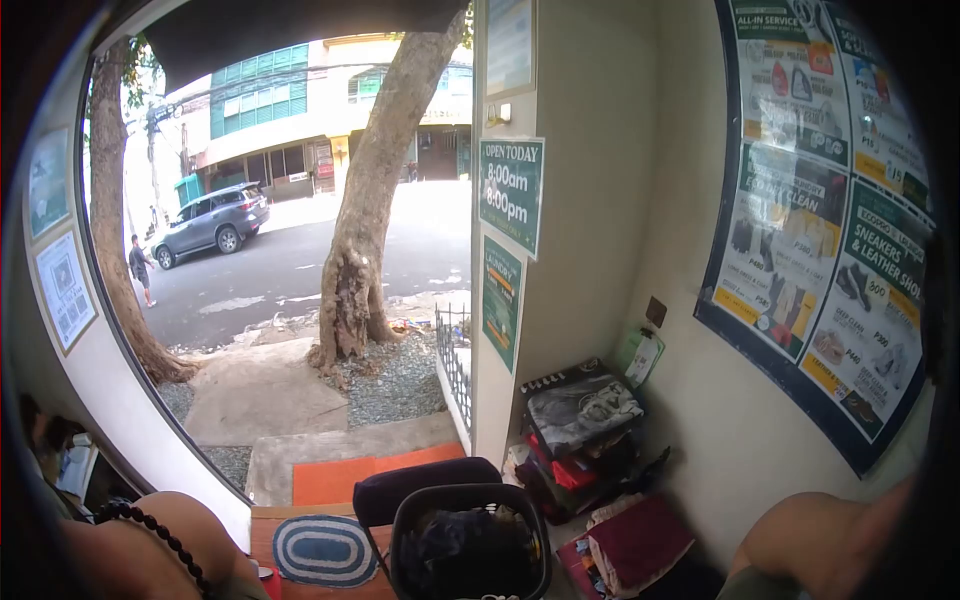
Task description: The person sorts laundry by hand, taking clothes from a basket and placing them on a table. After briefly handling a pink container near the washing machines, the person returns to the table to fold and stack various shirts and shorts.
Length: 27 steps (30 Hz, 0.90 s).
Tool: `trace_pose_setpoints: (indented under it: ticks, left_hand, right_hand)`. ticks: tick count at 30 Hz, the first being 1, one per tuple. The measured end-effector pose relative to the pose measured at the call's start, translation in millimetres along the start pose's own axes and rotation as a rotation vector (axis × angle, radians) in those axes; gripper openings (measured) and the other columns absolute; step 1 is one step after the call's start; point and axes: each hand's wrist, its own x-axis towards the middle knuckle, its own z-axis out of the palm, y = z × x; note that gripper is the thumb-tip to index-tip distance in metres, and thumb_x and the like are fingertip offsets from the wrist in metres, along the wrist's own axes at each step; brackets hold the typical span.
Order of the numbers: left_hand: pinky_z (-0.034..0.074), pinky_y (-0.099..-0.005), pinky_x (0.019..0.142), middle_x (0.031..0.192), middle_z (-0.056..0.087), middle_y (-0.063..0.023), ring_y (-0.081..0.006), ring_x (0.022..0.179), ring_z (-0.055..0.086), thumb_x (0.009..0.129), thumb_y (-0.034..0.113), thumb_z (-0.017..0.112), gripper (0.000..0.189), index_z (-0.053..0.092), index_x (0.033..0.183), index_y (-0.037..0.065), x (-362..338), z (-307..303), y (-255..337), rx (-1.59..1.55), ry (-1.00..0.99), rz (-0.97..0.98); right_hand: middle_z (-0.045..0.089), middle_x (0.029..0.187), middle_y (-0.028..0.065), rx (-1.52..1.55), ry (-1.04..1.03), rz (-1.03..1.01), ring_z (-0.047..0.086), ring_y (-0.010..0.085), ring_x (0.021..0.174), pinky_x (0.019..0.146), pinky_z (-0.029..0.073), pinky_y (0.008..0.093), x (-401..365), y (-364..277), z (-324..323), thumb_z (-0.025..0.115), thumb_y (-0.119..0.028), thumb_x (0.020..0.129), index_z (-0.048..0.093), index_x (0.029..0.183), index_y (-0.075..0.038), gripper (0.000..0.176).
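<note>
Neither of my hands shows; only bent bare arms appear at the two lower edges. My left arm (185, 520) carries a black bead bracelet (150, 520), and beyond it the view goes dark. On the other side, my right arm (815, 530) runs out past the right edge. What either hand touches is hidden. Between the arms, at the bottom middle, is a black plastic basket (541, 540) with dark clothes (465, 545) inside. It sits at a dark chair (425, 487), whose backrest is behind it.
Folded clothes (585, 405) are stacked by the right wall, with a maroon cloth bundle (640, 545) lower down. A blue oval mat (340, 550) lies at the doorway. Outside are a tree trunk (375, 180), a grey car (212, 222) and a person (140, 268). A price poster (830, 230) hangs right.
</note>
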Motion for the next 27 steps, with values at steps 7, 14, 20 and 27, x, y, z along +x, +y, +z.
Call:
trace_pose_setpoints:
  ticks: [7,14,20,27]
  left_hand:
    - [0.048,-0.0437,0.09,0.111,0.063,-0.0213,-0.0348,0.1,0.06,0.094,0.027,0.054,0.035,0.062,0.111,-0.001,-0.2,0.2,1.3,0.036,-0.021,-0.035]
    - [0.048,-0.0436,0.09,0.11,0.063,-0.0213,-0.0349,0.099,0.06,0.093,0.026,0.056,0.034,0.062,0.112,-0.001,1.4,-11.8,13.1,0.105,-0.052,-0.079]
    - [0.048,-0.0435,0.089,0.109,0.063,-0.0213,-0.0351,0.099,0.06,0.092,0.026,0.057,0.033,0.063,0.112,-0.001,2.4,-4.2,9.6,0.11,-0.069,-0.106]
    - [0.048,-0.0434,0.088,0.108,0.064,-0.0213,-0.0352,0.098,0.061,0.091,0.025,0.059,0.033,0.063,0.112,0.0,1.4,-8.7,14.6,0.144,-0.076,-0.118]
  right_hand:
    - [0.044,0.14,0.0126,0.146,0.049,0.105,0.04,0.0292,0.132,0.108,0.033,0.0485,-12.0,13.7,12.0,0.054,-0.049,0.094,0.05,0.13,-0.012,0.052]
    - [0.048,0.133,0.0187,0.669,0.07,0.441,0.045,0.0328,0.126,0.105,0.037,0.0496,-42.7,46.1,78.2,0.054,-0.055,0.093,0.052,0.125,-0.004,0.061]
    - [0.056,0.124,0.0196,1.079,0.034,0.619,0.054,0.0307,0.118,0.102,0.042,0.0454,-53.2,59.5,126.6,0.052,-0.053,0.093,0.057,0.119,0.002,0.062]
    - [0.058,0.126,0.0112,0.995,0.086,0.478,0.054,0.0235,0.119,0.103,0.041,0.039,-61.6,52.0,108.4,0.054,-0.043,0.094,0.06,0.12,-0.003,0.049]
